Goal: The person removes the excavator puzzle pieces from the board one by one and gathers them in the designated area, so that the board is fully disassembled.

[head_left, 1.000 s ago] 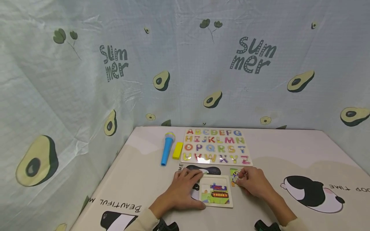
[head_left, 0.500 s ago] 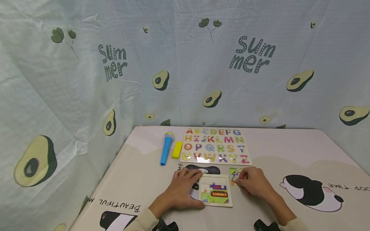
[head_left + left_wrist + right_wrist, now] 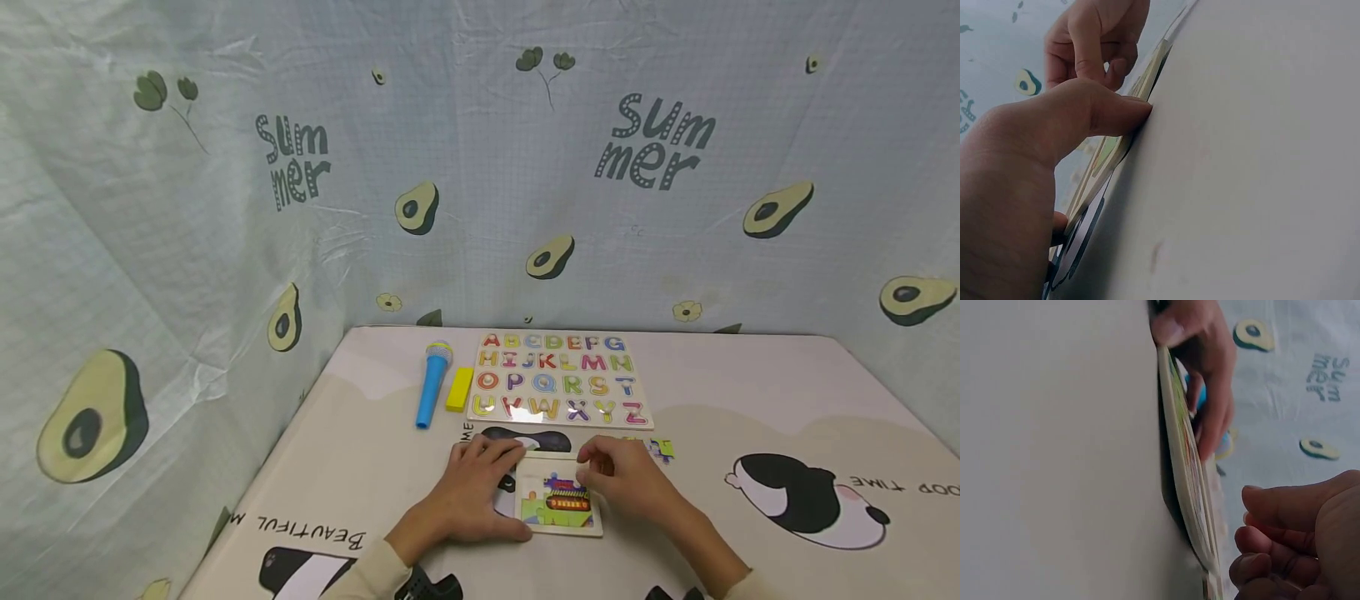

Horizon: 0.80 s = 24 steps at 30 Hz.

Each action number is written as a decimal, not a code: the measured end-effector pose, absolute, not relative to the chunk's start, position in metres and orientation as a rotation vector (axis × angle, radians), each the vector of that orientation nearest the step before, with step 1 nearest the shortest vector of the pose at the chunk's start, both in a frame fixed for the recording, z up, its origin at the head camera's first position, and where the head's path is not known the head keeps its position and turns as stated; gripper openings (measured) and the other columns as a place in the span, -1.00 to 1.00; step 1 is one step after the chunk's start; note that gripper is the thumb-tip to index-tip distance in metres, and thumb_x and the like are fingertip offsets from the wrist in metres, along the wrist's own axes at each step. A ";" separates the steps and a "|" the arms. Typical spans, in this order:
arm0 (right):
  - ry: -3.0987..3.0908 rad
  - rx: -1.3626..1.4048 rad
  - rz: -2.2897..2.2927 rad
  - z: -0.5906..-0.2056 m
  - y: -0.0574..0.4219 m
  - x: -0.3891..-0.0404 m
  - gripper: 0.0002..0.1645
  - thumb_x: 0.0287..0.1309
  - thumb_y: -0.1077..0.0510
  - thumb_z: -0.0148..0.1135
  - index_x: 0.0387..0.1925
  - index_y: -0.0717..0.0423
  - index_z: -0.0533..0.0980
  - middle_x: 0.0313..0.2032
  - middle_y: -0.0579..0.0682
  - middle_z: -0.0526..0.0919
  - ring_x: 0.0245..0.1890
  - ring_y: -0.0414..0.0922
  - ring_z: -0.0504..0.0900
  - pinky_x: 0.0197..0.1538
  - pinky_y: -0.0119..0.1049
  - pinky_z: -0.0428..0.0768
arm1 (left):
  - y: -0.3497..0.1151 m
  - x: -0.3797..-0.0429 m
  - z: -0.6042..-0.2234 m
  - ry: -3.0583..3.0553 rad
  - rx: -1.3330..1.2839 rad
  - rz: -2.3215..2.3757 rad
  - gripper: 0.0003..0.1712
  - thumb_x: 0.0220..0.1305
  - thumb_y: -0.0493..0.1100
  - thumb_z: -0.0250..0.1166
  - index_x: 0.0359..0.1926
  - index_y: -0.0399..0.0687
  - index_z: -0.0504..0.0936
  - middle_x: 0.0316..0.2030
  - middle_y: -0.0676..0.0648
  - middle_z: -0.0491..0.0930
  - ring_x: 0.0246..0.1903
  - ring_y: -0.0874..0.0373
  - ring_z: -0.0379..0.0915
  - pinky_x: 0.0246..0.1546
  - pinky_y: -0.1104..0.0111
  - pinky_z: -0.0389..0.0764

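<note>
A small wooden jigsaw puzzle board (image 3: 561,531) lies in front of me, with a colourful picture partly filled in. My left hand (image 3: 480,492) grips its left side, thumb at the near corner and fingers at the far one. Over the board's upper right edge is my right hand (image 3: 630,479). In the right wrist view its thumb and fingers (image 3: 1279,503) pinch together, with a pale sliver between them that looks like a puzzle piece, mostly hidden. Loose puzzle pieces (image 3: 662,451) lie on the table beyond the right hand, partly covered by it.
Behind the puzzle board lies an alphabet board (image 3: 558,379) with coloured letters. To its left are a yellow block (image 3: 460,390) and a blue toy microphone (image 3: 432,387). A printed cloth (image 3: 810,400) covers the table, and a curtain (image 3: 480,167) hangs around it.
My right hand has moved left from the loose pieces to the puzzle board's upper right edge, uncovering pieces on the right. The left hand stays on the board.
</note>
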State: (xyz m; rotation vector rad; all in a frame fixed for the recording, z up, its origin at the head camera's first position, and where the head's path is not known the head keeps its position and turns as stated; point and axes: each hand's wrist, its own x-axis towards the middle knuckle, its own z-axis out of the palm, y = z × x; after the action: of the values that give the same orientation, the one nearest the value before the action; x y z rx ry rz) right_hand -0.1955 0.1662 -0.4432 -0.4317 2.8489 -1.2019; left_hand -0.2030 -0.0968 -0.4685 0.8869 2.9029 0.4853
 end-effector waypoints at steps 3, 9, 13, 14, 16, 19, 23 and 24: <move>2.808 -0.563 -1.192 -0.444 0.157 -0.192 -0.85 0.18 0.19 0.42 -0.21 0.07 0.64 -0.47 -0.19 0.52 -0.48 -0.24 0.44 -0.41 -0.39 0.45 | -0.097 -0.204 -0.469 2.906 0.892 0.487 0.17 -0.10 0.62 0.27 0.51 0.25 0.32 0.44 0.15 0.30 0.23 0.11 0.19 0.24 -0.03 0.22; 2.763 -0.648 -1.167 -0.448 0.144 -0.187 -0.62 0.10 0.11 0.51 -0.06 0.14 0.63 -0.31 -0.19 0.61 -0.49 -0.28 0.44 -0.39 -0.39 0.45 | -0.096 -0.205 -0.469 2.912 0.916 0.490 0.16 -0.10 0.61 0.27 0.50 0.23 0.33 0.43 0.14 0.31 0.22 0.12 0.20 0.22 -0.03 0.23; 2.794 -0.592 -1.135 -0.448 0.140 -0.186 -0.55 0.02 0.14 0.57 -0.04 0.12 0.62 -0.31 -0.21 0.60 -0.44 -0.24 0.45 -0.33 -0.38 0.45 | -0.095 -0.206 -0.469 2.912 0.916 0.479 0.17 -0.09 0.62 0.27 0.50 0.24 0.33 0.43 0.14 0.31 0.22 0.12 0.20 0.21 -0.02 0.24; 2.799 -0.578 -1.134 -0.448 0.139 -0.185 -0.54 0.01 0.15 0.57 -0.04 0.11 0.62 -0.31 -0.21 0.60 -0.43 -0.23 0.45 -0.32 -0.37 0.44 | -0.095 -0.206 -0.469 2.912 0.916 0.474 0.17 -0.09 0.63 0.26 0.51 0.24 0.33 0.44 0.14 0.31 0.23 0.12 0.20 0.22 -0.02 0.24; 2.807 -0.555 -1.131 -0.449 0.139 -0.184 -0.55 0.00 0.16 0.58 -0.04 0.10 0.62 -0.31 -0.21 0.60 -0.42 -0.21 0.44 -0.31 -0.37 0.43 | -0.095 -0.207 -0.469 2.908 0.913 0.470 0.17 -0.09 0.64 0.26 0.51 0.25 0.32 0.44 0.15 0.30 0.23 0.12 0.20 0.22 -0.02 0.24; 2.815 -0.543 -1.122 -0.451 0.138 -0.183 -0.55 0.01 0.17 0.57 -0.04 0.09 0.62 -0.30 -0.21 0.60 -0.41 -0.22 0.43 -0.32 -0.37 0.42 | -0.095 -0.206 -0.469 2.904 0.904 0.466 0.17 -0.10 0.65 0.25 0.50 0.27 0.32 0.44 0.15 0.30 0.23 0.12 0.20 0.22 -0.03 0.25; 2.799 -0.527 -1.131 -0.453 0.136 -0.182 -0.54 0.02 0.19 0.56 -0.02 0.07 0.60 -0.28 -0.20 0.57 -0.38 -0.21 0.42 -0.31 -0.37 0.41 | -0.096 -0.205 -0.469 2.899 0.894 0.476 0.17 -0.10 0.63 0.27 0.50 0.25 0.33 0.43 0.16 0.31 0.22 0.13 0.20 0.22 -0.03 0.24; 2.789 -0.519 -1.143 -0.453 0.135 -0.183 -0.54 0.02 0.20 0.55 -0.01 0.07 0.59 -0.27 -0.19 0.57 -0.37 -0.20 0.42 -0.31 -0.37 0.41 | -0.096 -0.204 -0.468 2.901 0.895 0.477 0.17 -0.10 0.62 0.28 0.50 0.24 0.33 0.43 0.16 0.31 0.22 0.13 0.19 0.22 -0.03 0.23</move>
State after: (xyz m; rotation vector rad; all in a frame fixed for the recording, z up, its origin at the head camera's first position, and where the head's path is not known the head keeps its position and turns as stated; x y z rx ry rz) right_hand -0.1826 0.1352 -0.4526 -0.5190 2.7886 -1.1433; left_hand -0.2044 -0.0965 -0.4680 0.8946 2.9005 0.4765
